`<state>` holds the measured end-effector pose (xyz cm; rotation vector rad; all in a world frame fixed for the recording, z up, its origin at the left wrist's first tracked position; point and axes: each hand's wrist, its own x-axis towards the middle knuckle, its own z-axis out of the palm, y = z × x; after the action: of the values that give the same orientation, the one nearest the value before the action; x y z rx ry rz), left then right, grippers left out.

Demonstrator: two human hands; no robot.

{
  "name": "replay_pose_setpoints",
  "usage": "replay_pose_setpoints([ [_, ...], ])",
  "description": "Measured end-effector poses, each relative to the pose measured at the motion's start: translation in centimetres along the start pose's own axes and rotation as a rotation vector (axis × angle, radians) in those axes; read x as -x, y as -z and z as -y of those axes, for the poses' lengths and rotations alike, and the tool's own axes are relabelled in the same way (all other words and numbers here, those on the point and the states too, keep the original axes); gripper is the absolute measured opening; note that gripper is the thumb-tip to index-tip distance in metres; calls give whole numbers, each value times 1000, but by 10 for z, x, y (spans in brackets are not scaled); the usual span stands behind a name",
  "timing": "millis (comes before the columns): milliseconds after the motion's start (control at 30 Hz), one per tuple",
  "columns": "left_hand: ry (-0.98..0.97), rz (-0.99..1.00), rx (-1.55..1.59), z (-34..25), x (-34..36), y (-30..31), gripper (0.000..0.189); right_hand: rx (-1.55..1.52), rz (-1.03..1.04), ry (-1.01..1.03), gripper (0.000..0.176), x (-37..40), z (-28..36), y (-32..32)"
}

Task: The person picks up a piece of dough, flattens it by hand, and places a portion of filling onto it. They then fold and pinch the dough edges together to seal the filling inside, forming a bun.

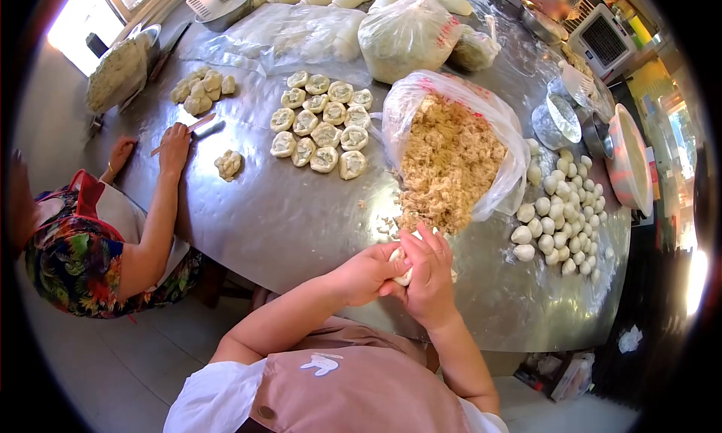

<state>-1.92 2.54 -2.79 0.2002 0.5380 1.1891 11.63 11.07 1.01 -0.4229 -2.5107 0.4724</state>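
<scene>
My left hand [366, 274] and my right hand [426, 277] meet at the near edge of the metal table [286, 222], both closed around one piece of white dough [404, 277], which is mostly hidden by my fingers. Just beyond my hands lies an open plastic bag of shredded tan filling [449, 162]. To the right of my hands sits a cluster of several small white dough balls [560, 219]. Farther up the table, several filled, pinched dough pieces [322, 131] lie in rows.
Another person sits at the left, a hand [174, 146] resting on the table by a thin stick [184, 131] and one dough piece [229, 164]. Tied bags [406, 34], a tray [119, 71], metal bowls [558, 121] and a large basin [628, 158] ring the table.
</scene>
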Motion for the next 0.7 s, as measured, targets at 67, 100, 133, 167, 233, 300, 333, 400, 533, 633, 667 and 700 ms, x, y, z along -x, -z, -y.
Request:
replay_pose_setpoints([
  [67, 30, -87, -139, -2, 2, -5, 31, -5, -21, 7, 62, 3, 0, -7],
  [100, 42, -163, -226, -6, -1, -9, 30, -18, -40, -10, 59, 1, 1, -7],
  [133, 7, -174, -228, -3, -5, -10, 29, -33, -58, -24, 56, -2, 2, -7],
  [167, -29, -187, -230, 6, -8, -10, 29, -52, -75, -36, 54, -3, 4, -8],
  [233, 25, -224, -144, 2, -5, -24, 31, -116, -166, -64, 46, -3, 0, -11],
  [300, -1, -121, 153, -9, 0, -44, 33, -177, -253, -140, 32, -5, 0, -10],
  [333, -12, -65, 301, -12, 2, -48, 34, -190, -261, -163, 30, -7, 2, -8],
  [400, 9, -29, 227, -5, -2, -36, 35, -217, -275, -209, 26, -8, 5, -5],
  [533, -97, -136, -117, 5, -8, -26, 28, 78, -302, -139, 19, -10, 24, -7],
  [633, -150, -203, -323, 3, -14, -20, 30, 65, -339, -163, 17, -14, 25, -14],
  [667, -144, -218, -235, 0, -16, -25, 32, 56, -356, -169, 18, -16, 23, -15],
  [700, -138, -234, -145, -5, -15, -36, 33, -56, -387, -270, 20, -17, 19, -17],
])
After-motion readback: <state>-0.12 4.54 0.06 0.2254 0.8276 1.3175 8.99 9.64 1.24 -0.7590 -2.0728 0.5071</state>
